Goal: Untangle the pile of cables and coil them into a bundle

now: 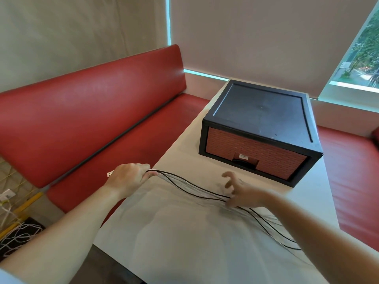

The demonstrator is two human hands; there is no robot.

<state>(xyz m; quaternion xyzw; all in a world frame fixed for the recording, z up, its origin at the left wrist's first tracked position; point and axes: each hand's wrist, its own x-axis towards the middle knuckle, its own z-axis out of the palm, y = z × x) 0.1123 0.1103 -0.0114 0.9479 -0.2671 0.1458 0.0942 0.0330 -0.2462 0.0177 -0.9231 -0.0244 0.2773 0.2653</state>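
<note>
White table [184, 253], left hand [129, 177] clamped on the black cables [205, 191], right hand [240, 193] grip too blurry to call, so I'd keep them taut and comb slowly.

No text can be read anywhere. The only label is a small white sticker [243, 155] on the red front of the black drawer box [260, 111], just above its handle recess. It carries dark marks, perhaps a barcode, too small to make out. The white connector [110, 173] jutting from the left hand [129, 177], which grips the black cables [194, 189], shows tiny specks, equally illegible.
</note>
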